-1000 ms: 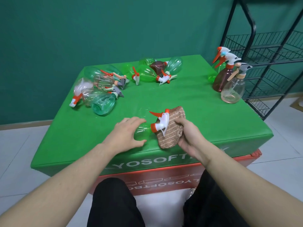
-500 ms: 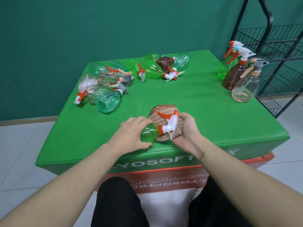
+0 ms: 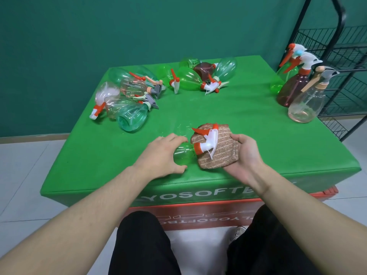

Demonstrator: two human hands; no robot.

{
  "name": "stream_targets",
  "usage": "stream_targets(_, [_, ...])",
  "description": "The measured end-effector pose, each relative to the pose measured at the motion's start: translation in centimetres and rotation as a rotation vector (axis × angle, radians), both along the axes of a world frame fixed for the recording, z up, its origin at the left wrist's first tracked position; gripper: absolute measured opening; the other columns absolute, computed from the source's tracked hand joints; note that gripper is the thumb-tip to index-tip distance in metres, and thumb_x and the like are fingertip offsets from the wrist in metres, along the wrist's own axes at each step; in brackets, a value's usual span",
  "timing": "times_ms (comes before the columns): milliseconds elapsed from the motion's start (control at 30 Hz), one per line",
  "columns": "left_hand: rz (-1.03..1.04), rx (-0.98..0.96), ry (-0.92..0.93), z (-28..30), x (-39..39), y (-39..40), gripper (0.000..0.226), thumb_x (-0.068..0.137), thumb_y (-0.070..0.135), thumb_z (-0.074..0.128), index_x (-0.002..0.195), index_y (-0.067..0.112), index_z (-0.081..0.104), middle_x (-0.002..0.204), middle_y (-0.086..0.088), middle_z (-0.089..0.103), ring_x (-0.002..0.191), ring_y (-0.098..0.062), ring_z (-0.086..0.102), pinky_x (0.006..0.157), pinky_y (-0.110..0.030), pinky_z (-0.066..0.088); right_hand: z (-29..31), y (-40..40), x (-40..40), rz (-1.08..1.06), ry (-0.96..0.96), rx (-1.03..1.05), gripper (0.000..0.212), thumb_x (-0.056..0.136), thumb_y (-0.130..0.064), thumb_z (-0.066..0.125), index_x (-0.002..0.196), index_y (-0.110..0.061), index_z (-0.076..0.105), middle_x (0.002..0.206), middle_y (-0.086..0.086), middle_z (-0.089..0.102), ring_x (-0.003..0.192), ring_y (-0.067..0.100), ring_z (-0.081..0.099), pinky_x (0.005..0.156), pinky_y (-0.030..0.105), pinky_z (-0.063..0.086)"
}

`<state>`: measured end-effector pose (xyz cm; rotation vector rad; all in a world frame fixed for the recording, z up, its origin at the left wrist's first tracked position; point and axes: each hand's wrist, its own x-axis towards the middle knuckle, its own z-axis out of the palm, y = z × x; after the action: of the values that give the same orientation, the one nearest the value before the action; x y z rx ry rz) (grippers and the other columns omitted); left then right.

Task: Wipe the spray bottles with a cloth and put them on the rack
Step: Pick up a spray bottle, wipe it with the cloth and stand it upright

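A green spray bottle (image 3: 183,154) with a white and orange trigger head lies on its side near the front edge of the green table (image 3: 258,147). My left hand (image 3: 161,155) curls over its body and holds it. My right hand (image 3: 245,155) grips a brown striped cloth (image 3: 220,151) that lies under and behind the trigger head. Several other spray bottles lie in a pile at the back left (image 3: 127,100) and back centre (image 3: 200,76). Three bottles stand upright at the table's right edge (image 3: 301,90), beside the black wire rack (image 3: 341,62).
The rack's wire shelves stand to the right of the table, beyond its right edge. A red base with white lettering sits under the green top. My knees are just in front of the table's front edge. White tiled floor surrounds it.
The cloth has shifted from the right of the trigger head to behind it and now under it, as my right hand turned palm up. My left hand stays on the bottle's body.
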<state>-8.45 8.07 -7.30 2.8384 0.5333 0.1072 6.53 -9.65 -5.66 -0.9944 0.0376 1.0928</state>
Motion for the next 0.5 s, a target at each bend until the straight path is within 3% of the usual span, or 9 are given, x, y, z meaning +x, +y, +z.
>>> stream_targets(100, [-0.014, -0.011, 0.000, 0.0, 0.0, 0.0, 0.090, 0.077, 0.053, 0.082, 0.153, 0.030, 0.040, 0.143, 0.008, 0.052, 0.125, -0.021, 0.050, 0.111, -0.038, 0.040, 0.1, 1.9, -0.2, 0.005, 0.019, 0.013, 0.046, 0.105, -0.028, 0.028, 0.122, -0.001, 0.061, 0.113, 0.023, 0.073, 0.098, 0.031, 0.073, 0.103, 0.054, 0.048])
stream_targets(200, [-0.017, -0.009, 0.002, 0.1, -0.1, -0.1, 0.091, 0.076, 0.053, 0.083, 0.153, 0.030, 0.040, 0.145, 0.008, 0.051, 0.127, -0.021, 0.049, 0.113, -0.038, 0.039, 0.0, 3.9, -0.4, 0.023, 0.050, -0.019, 0.054, 0.101, -0.030, 0.031, 0.140, 0.000, 0.052, 0.140, 0.023, 0.058, 0.127, 0.039, 0.058, 0.105, 0.061, 0.046])
stream_targets(267, [-0.005, -0.010, 0.001, 0.1, 0.0, -0.1, 0.092, 0.076, 0.053, 0.082, 0.154, 0.030, 0.039, 0.145, 0.008, 0.051, 0.128, -0.021, 0.049, 0.113, -0.039, 0.039, -0.3, 4.6, -0.2, 0.009, 0.066, -0.050, 0.059, 0.100, -0.033, 0.030, 0.148, -0.002, 0.044, 0.152, 0.021, 0.047, 0.133, 0.040, 0.051, 0.107, 0.064, 0.041])
stream_targets(500, [0.059, -0.008, 0.027, 0.6, 0.8, -0.3, 0.092, 0.077, 0.052, 0.082, 0.154, 0.032, 0.038, 0.142, 0.006, 0.052, 0.123, -0.022, 0.051, 0.107, -0.037, 0.044, -0.3, 3.1, 0.1, -0.026, -0.007, -0.001, 0.051, 0.104, -0.029, 0.024, 0.126, -0.001, 0.060, 0.118, 0.026, 0.070, 0.111, 0.036, 0.068, 0.106, 0.057, 0.046])
